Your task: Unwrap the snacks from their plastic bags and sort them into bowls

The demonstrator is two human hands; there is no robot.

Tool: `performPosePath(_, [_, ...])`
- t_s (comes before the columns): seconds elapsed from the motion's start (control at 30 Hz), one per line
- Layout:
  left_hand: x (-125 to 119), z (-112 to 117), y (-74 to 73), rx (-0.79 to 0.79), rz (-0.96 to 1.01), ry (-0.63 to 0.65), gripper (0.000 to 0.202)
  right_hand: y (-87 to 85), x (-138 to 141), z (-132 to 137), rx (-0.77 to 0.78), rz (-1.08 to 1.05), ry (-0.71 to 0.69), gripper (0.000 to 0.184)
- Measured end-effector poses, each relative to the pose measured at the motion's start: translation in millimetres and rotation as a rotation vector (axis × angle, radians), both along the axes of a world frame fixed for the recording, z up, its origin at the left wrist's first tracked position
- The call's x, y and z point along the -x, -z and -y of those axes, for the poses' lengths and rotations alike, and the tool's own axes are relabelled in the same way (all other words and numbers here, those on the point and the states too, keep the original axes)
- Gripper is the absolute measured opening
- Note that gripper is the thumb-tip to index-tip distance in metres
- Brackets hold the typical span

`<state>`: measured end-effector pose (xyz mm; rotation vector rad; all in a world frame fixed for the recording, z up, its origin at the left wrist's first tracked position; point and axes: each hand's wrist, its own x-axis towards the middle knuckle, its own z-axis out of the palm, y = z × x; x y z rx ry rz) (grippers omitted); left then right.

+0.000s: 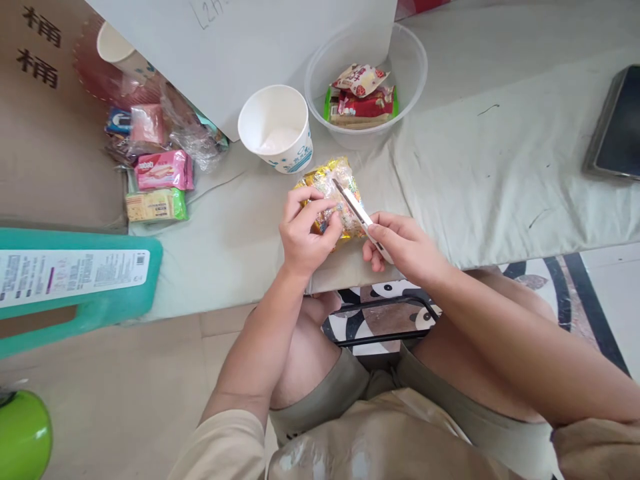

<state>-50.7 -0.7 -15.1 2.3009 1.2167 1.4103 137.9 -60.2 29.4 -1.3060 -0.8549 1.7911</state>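
A shiny yellow and clear plastic snack packet [323, 175] lies on the cloth-covered surface in front of me. My left hand [306, 230] is closed on it, fingers and thumb pinching the wrapper near its middle. In my right hand [400, 243] is a white utility knife [361, 212], gripped by its handle. Its dark blade tip points up and left over the packet; whether it touches the film I cannot tell. Just behind the packet stands a white paper cup [278, 127] with a blue print.
A clear plastic bowl [413, 100] holds several wrapped snacks. At left are a pink snack pack [163, 170], a green-ended biscuit pack [156, 205] and a teal container [150, 267]. A white board [260, 40] stands at the back; a dark phone-like device [617, 127] lies far right.
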Motion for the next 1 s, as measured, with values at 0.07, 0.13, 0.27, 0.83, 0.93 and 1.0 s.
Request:
performPosePath(0.07, [2, 1, -0.2, 0.02, 0.002, -0.036, 0.01, -0.8, 1, 0, 0.041, -0.015, -0.057, 0.029])
performPosePath(0.13, [4, 1, -0.5, 0.007, 0.004, -0.091, 0.01, -1.3, 1, 1, 0.079, -0.034, -0.106, 0.029])
performPosePath(0.27, [8, -2, -0.7, 0.004, 0.068, -0.164, 0.013, -1.6, 1, 2, 0.134, -0.045, -0.196, 0.025])
performPosePath(0.83, [20, -8, 9.9, 0.122, 0.389, -0.322, 0.023, -0.6, -70, -10, -0.273, 0.686, 0.058, 0.026])
performPosePath(0.93, [4, 4, 6.0, 0.154, 0.358, -0.227, 0.028, 15.3, -74, -20, -0.452, 1.131, 0.213, 0.021])
performPosePath(1.0, [-7, 14, 3.7, 0.172, 0.279, -0.175, 0.032, 24.4, -75, -27, -0.502, 1.271, 0.152, 0.027])
